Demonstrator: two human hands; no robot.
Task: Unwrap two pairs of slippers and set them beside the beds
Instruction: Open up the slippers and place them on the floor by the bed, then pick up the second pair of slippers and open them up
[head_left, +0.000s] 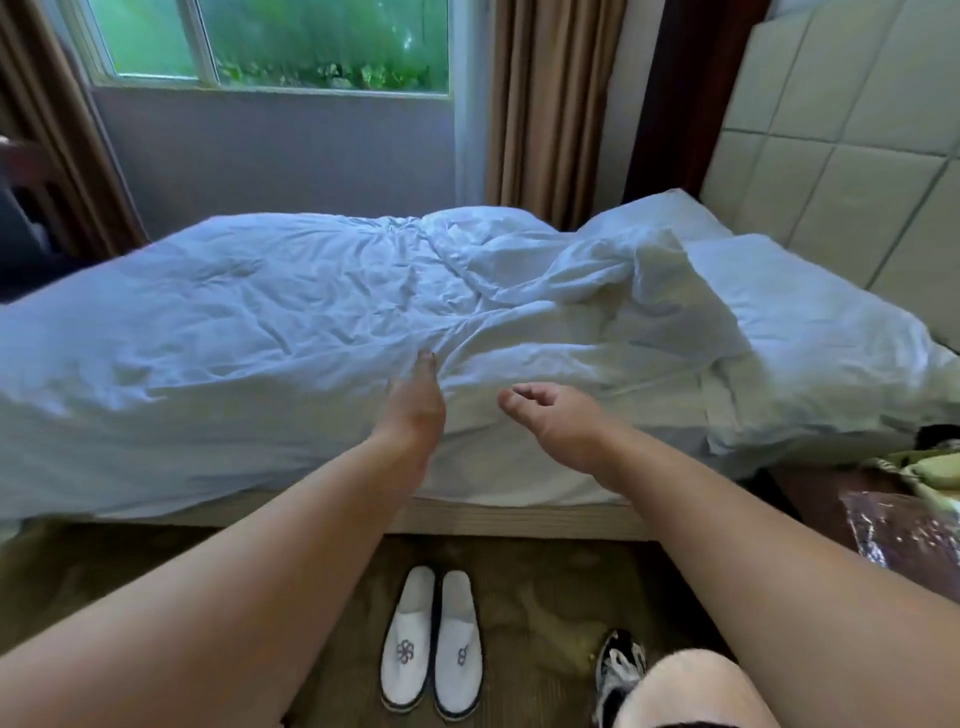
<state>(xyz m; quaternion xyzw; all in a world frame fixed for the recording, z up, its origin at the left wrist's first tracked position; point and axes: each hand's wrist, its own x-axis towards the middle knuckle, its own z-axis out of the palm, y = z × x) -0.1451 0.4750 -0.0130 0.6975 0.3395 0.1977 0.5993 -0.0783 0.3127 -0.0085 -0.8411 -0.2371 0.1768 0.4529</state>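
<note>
Head view: the left hand (415, 402) has straight fingers and holds nothing. The right hand (548, 415), just beside it, has loosely bent fingers and also holds nothing. Both are over the side edge of the duvet (234, 322). Below the hands, the white slippers (431, 644) stand together on the carpet (156, 566), near the bed base (519, 519).

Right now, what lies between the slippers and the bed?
Only a strip of carpet lies between the slippers and the bed; the head view shows nothing else there.
</note>
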